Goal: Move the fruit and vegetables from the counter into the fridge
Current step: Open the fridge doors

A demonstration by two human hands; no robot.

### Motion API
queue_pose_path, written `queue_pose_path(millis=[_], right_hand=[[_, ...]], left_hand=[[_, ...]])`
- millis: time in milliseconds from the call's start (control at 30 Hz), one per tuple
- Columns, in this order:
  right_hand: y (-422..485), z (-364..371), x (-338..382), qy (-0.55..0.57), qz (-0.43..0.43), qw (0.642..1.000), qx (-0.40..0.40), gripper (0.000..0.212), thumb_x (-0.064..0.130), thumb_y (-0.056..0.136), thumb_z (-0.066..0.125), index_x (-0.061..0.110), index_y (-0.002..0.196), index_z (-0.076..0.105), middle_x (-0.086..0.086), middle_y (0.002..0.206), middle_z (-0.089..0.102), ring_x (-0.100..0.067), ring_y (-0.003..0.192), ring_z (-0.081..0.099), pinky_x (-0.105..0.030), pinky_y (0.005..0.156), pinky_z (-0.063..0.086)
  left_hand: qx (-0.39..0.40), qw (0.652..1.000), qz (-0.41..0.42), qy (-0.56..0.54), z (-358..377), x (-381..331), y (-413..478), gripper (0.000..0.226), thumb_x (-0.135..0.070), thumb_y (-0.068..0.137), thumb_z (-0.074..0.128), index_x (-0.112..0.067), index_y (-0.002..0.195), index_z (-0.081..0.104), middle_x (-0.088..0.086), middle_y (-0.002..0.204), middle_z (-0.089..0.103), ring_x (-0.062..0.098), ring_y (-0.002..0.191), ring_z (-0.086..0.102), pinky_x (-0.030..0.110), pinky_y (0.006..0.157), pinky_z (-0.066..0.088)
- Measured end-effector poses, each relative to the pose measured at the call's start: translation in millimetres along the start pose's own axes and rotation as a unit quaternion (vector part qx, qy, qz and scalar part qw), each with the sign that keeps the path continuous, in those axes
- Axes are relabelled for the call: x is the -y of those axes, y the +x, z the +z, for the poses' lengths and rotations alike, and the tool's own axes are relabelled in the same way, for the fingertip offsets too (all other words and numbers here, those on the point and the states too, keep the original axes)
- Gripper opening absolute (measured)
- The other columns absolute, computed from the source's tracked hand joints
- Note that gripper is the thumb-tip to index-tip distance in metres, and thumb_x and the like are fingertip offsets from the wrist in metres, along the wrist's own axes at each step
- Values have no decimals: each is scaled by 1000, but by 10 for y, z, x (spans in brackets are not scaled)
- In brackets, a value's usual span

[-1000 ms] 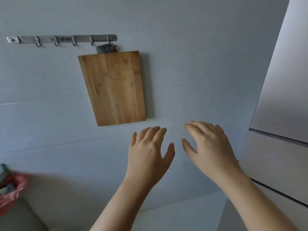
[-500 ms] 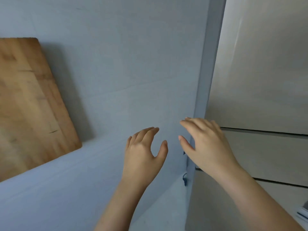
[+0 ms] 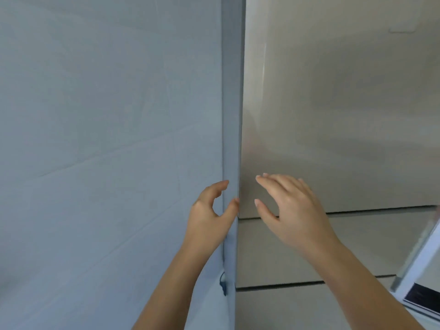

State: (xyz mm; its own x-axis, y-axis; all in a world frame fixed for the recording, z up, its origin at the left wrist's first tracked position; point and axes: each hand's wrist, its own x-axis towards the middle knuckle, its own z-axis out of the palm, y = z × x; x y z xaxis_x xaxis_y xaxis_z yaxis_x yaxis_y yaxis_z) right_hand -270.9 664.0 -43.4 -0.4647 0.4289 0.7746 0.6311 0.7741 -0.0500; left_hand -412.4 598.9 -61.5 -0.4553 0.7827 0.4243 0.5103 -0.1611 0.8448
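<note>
The grey fridge (image 3: 333,115) fills the right half of the view, its doors closed with dark seams between them. My left hand (image 3: 209,215) is raised at the fridge's left edge, fingers loosely curled, holding nothing. My right hand (image 3: 290,210) hovers in front of the upper door near the seam, fingers spread and relaxed, empty. No fruit or vegetables are in view.
A pale blue-grey wall (image 3: 107,139) takes up the left half. A narrow gap with a blue cord (image 3: 223,284) runs between wall and fridge. At the lower right edge a white panel (image 3: 419,282) juts into view.
The view has swung right: the wooden board has left the frame and the fridge now fills the right half. Both hands stay raised and empty, now at the fridge's left edge.
</note>
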Motion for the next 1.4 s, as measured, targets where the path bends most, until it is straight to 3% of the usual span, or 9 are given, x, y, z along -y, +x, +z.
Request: queue_pose_path(millis=[167,267,333,533,733,867,1100,1267,1400], right_hand=[[220,279,-396,5,12,1000,3,43,34,79,43,10,106,66,-5,100,69,-24,93,65,-39,79,50],[320,387,-505,6,16,1000,2,41,34,79,44,10,104,66,-4,94,69,-25,87,65,-34,74,51],[362,430,-541,11,20,1000,-2,41,34,79,45,10,104,66,-5,89,68,-26,82,65,-33,71,52],[384,465,-551,9,44,999,-10,40,36,80,45,12,106,66,-2,86,65,-23,82,61,-31,69,49],[308,396,-487,24,81,996,18,43,39,81,43,15,110,64,-1,92,66,-23,87,61,-32,74,51],[213,296,-393,30,83,996,12,42,37,81,46,13,112,63,-2,96,65,-21,90,59,-33,78,51],[-48,24,-125,-8,81,997,8,44,35,82,47,14,119,59,-6,123,59,-21,109,56,-36,93,45],[-331,-257,138,-40,119,992,25,50,39,82,45,18,126,53,-7,136,50,-25,118,52,-49,94,45],[-630,-529,293,-73,153,985,37,53,40,84,44,18,132,47,-4,140,46,-23,123,47,-51,96,44]], left_hand=[[6,999,-2,-52,354,95,583,38,-22,87,61,-26,123,51,-11,121,55,1,108,51,-4,79,33],[21,996,-27,-84,462,212,796,37,-22,87,61,-27,122,52,-11,119,58,4,108,54,25,95,42],[34,994,-29,-96,501,275,883,36,-20,87,61,-27,121,53,-12,111,62,5,105,56,33,95,44],[14,985,-16,-173,557,340,962,30,-6,84,63,-17,111,59,-10,86,67,1,80,61,12,71,47],[16,977,-13,-211,553,359,975,26,-2,83,63,-15,106,58,-8,79,64,-9,70,58,5,66,44],[27,975,-16,-221,540,338,913,27,-4,83,63,-18,105,58,-5,83,65,-8,73,59,6,69,45],[68,973,18,-219,432,199,473,31,-6,81,67,-29,99,59,-3,93,68,0,83,63,20,74,53],[109,970,42,-213,424,114,58,40,-8,80,68,-28,112,58,2,104,66,10,96,62,33,89,50],[150,964,110,-188,417,2,-295,49,-13,81,66,-46,113,46,-8,111,59,-2,103,55,17,89,45]])
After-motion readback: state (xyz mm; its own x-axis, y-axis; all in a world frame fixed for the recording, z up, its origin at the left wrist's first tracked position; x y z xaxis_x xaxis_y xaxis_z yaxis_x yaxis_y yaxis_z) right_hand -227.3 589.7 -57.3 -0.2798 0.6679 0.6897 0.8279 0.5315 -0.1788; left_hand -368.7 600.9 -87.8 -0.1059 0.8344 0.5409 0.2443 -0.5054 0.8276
